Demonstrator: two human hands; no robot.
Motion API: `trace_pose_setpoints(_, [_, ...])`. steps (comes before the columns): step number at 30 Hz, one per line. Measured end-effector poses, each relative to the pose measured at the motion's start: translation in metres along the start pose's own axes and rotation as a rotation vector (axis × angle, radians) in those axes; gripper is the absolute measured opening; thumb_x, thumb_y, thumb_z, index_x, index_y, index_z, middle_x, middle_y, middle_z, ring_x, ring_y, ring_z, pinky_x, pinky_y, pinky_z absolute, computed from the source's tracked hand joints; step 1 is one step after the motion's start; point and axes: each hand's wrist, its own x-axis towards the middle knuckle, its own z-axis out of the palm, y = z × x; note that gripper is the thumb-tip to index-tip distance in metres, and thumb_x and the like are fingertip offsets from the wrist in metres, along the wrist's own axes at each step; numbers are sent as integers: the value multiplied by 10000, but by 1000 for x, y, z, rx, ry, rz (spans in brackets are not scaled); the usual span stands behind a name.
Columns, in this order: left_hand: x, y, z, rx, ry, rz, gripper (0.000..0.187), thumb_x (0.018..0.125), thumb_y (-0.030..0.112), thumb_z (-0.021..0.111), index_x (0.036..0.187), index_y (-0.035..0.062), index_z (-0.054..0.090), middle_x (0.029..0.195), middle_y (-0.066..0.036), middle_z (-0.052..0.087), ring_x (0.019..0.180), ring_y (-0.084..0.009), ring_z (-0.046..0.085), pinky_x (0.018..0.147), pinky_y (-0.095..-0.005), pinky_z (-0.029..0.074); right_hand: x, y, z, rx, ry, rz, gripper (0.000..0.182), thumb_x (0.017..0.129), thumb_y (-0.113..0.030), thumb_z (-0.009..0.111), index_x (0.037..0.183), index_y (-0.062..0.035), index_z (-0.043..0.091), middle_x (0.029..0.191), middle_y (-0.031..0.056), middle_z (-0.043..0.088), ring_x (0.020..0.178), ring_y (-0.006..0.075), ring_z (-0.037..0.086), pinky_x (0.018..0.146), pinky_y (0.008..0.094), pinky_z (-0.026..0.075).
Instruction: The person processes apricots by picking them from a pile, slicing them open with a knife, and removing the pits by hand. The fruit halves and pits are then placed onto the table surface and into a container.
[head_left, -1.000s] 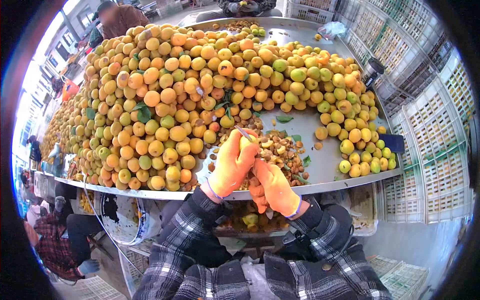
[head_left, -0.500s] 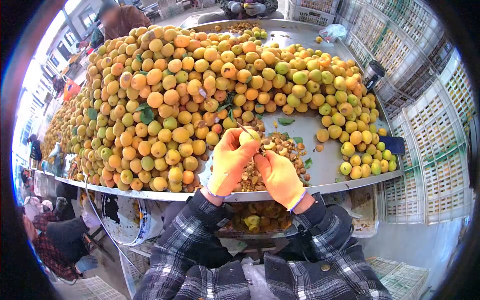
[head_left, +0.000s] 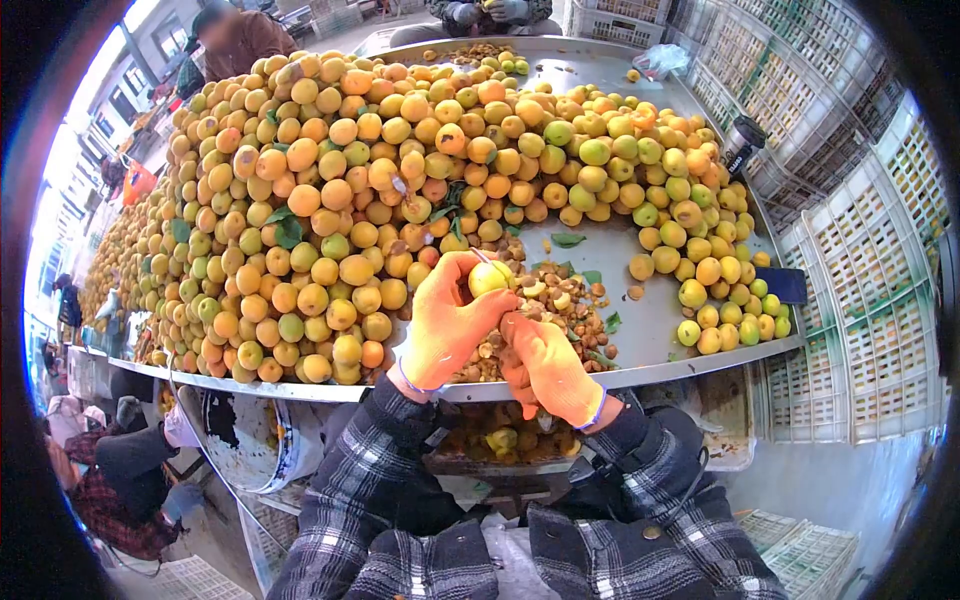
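The left hand [head_left: 445, 325] is gripping a yellow-green fruit [head_left: 489, 277] in its fingers above the worktop [head_left: 650, 310]. The right hand [head_left: 545, 365] is curling just below it, fingers clenched, contents hidden, over the pits [head_left: 560, 300].

knitted orange cloth gloves are worn on the left hand [head_left: 447, 325] and right hand [head_left: 550, 365]; the table [head_left: 650, 320] is dull brushed metal; crates [head_left: 860, 300] are matt plastic

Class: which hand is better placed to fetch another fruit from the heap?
Probably the left hand: it is nearer the heap, though it holds a fruit. The right hand sits farther away.
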Motion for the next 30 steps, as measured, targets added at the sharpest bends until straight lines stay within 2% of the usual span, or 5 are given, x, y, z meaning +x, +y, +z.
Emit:
trace_pose_setpoints(10, [3,0,-4,-67,-74,-121,350,807,-22,730,1118,-20,570,1104,-67,625,967,-107,603,864,-260,513,-1,0,12,88,96,49,413,1032,-457,441,788,-124,464,582,-33,375,399,102,349,334,283,342])
trace_pose_setpoints(11, [5,-4,-3,-141,-63,-83,374,816,-24,717,1160,-24,569,1115,-66,625,971,-107,603,870,-258,512,8,11,5,-73,157,-120,387,1017,-362,520,795,-47,557,585,55,539,457,219,536,425,351,401])
trace_pose_setpoints(15, [6,-6,-2,-264,-48,-35,465,840,-24,688,1284,-29,547,1138,-65,624,993,-111,602,886,-257,507,20,10,-1,-636,371,-439,345,980,-297,571,828,13,568,696,233,591,702,455,588,613,495,441])
trace_pose_setpoints(25, [-3,-2,1,-279,15,-34,489,821,-12,636,1303,-27,552,1140,-68,596,1023,-134,564,909,-262,468,26,15,-7,-625,336,-439,357,986,-334,570,841,-8,586,718,232,608,726,463,599,601,508,438])
trace_pose_setpoints(30, [-1,-24,3,-586,-113,-128,486,1041,354,467,1368,-5,479,1178,-78,605,1058,-180,555,914,-306,456,24,8,-5,-760,370,-392,329,1000,-313,546,927,2,603,747,235,620,741,446,610,625,483,458])
